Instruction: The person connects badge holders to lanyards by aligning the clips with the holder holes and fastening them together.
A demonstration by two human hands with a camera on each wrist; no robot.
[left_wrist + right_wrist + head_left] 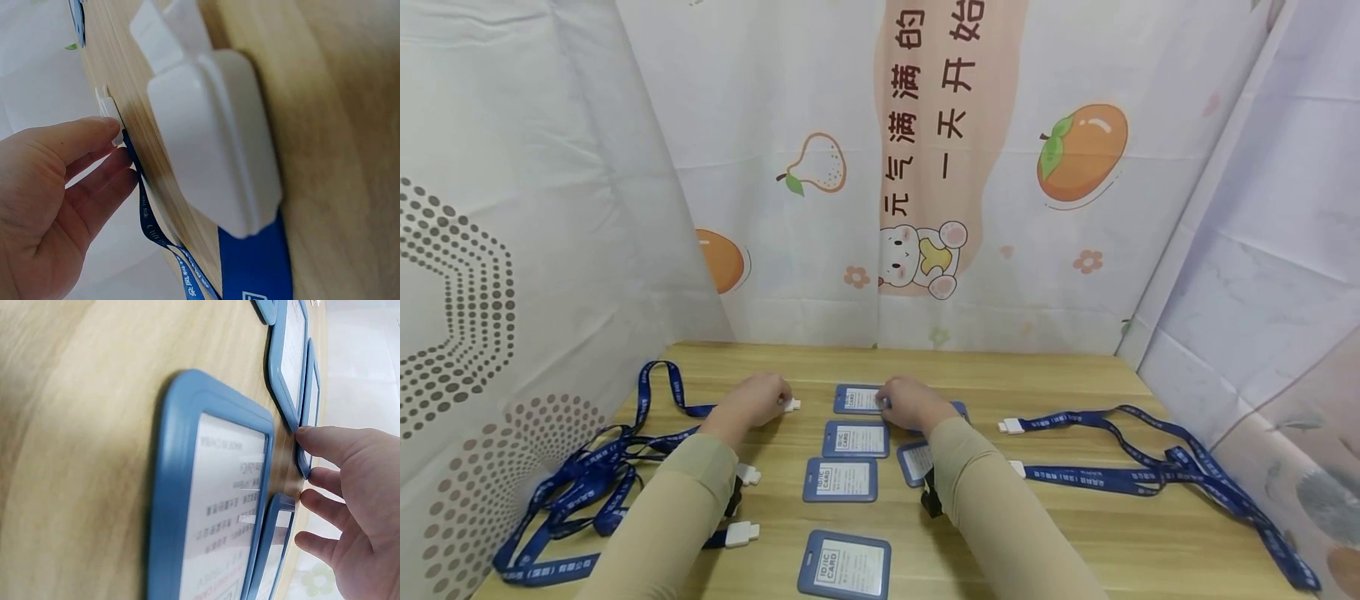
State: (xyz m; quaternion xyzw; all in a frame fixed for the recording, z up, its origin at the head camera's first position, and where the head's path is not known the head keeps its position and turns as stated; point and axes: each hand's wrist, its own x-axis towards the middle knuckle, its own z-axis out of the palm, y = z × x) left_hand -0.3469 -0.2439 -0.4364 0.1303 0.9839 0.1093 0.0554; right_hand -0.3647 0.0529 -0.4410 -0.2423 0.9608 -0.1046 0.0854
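Note:
My left hand (760, 400) pinches the white plastic clip (793, 405) of a blue lanyard at the far left. In the left wrist view, thumb and fingers close on that clip (111, 112), its blue strap (147, 219) trailing below. At the far middle, my right hand (913, 402) grips the right end of the farthest blue badge holder (856, 400), which lies on the table. The right wrist view has thumb and index finger at this badge holder's end (305, 464), with the other fingers spread loosely. Its white insert reads ID/IC CARD.
Three more badge holders, among them the nearest (845, 565), lie in a column towards me. Others (916, 463) lie partly hidden under my right arm. Lanyards are heaped at left (587, 475) and spread at right (1150, 475). A printed curtain (820, 308) hangs behind the table.

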